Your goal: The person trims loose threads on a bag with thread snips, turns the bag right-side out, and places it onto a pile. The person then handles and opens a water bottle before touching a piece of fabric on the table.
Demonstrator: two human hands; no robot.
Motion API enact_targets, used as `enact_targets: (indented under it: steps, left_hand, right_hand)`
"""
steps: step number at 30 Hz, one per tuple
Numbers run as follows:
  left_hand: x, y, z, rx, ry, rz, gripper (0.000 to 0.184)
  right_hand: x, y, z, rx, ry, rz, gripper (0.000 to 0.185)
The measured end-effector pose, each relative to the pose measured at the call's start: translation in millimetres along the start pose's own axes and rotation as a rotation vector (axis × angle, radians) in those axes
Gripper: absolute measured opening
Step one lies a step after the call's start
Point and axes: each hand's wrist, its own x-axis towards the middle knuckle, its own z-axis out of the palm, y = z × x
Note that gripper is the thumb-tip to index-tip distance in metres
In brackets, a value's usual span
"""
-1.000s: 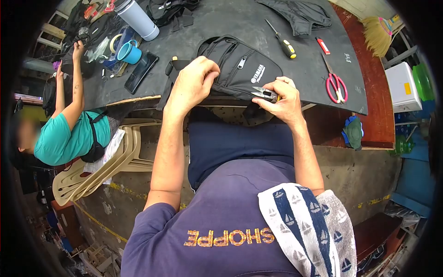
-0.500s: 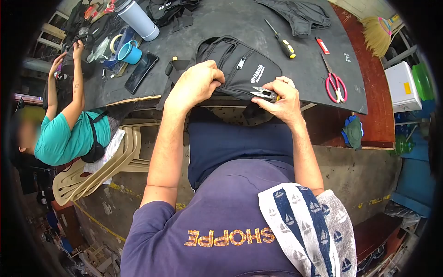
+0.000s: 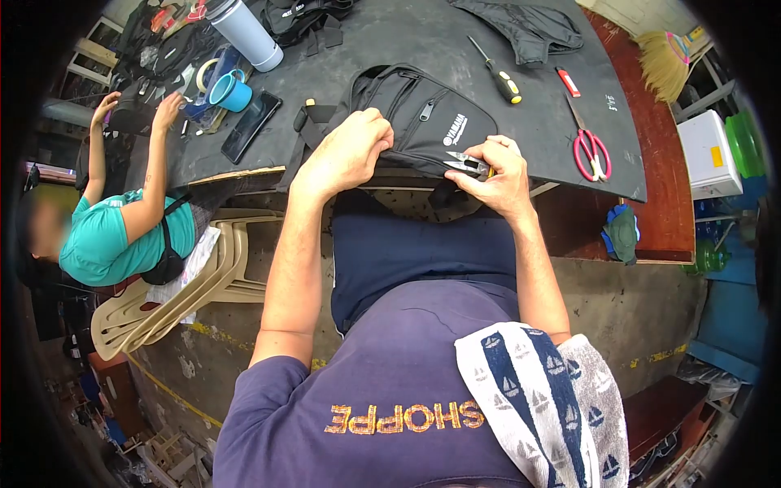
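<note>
A black sling bag (image 3: 455, 106) with white YAMAHA lettering and a zip pocket lies at the table's near edge. My left hand (image 3: 346, 156) is closed at its near left side, fingertips pinched together on the bag's edge. Whether a thread is also in that pinch is too small to tell. In my right hand (image 3: 500, 179) is a pair of thread snips (image 3: 465, 162), their pointed blades apart and aimed left over the bag's lower right corner. The right fingers also rest against the bag's edge. A black strap (image 3: 311, 130) with a buckle trails off the bag's left side.
On the black table (image 3: 561, 126) lie a screwdriver (image 3: 498, 73), a red cutter (image 3: 568, 80), red-handled scissors (image 3: 590, 150) and a phone (image 3: 250, 128). A blue mug (image 3: 231, 93) and a tumbler (image 3: 248, 37) stand at left. A co-worker in a green shirt (image 3: 122, 236) sits there.
My left hand has shifted very slightly, its fingers curled in closer. My right hand and the snips are nearly still. The co-worker's hands have moved apart, one to the right.
</note>
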Motion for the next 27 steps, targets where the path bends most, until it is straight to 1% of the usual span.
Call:
enact_targets:
  steps: [5,8,9,12,13,16,21,24,27]
  left_hand:
    - [0.1,4.0,-1.6,-0.043,0.059,0.02,0.004]
    - [2.6,9.6,-7.8,-0.156,0.126,-0.074,0.007]
    - [2.5,8.1,-8.2,-0.154,0.126,-0.075,0.007]
    - [4.0,0.5,-9.8,-0.25,0.098,-0.193,0.014]
    - [3.4,-0.5,-8.8,-0.25,0.097,-0.193,0.014]
    - [1.2,1.8,-9.1,-0.126,0.101,-0.051,0.019]
    - [2.9,3.7,-10.7,-0.057,0.008,-0.03,0.02]
    - [6.3,2.8,-9.3,0.051,-0.031,-0.012,0.016]
    - [8.4,4.3,-9.8,0.089,-0.07,-0.018,0.012]
  right_hand:
    - [-0.3,0.9,1.1,0.002,0.01,0.005,0.037]
    - [-0.2,2.2,0.1,0.001,-0.009,-0.006,0.038]
    - [-0.1,1.8,0.2,0.002,-0.009,-0.007,0.038]
    - [0.4,0.4,-0.2,0.003,0.002,0.0,0.038]
    - [0.5,0.5,-0.6,0.003,0.002,0.001,0.038]
    - [0.9,0.8,-1.0,-0.001,-0.008,-0.009,0.038]
    - [0.8,-0.6,-1.0,-0.006,-0.011,0.014,0.038]
    - [0.8,0.3,-0.9,-0.011,-0.008,-0.004,0.038]
    - [0.8,-0.8,-1.2,-0.01,-0.013,0.005,0.038]
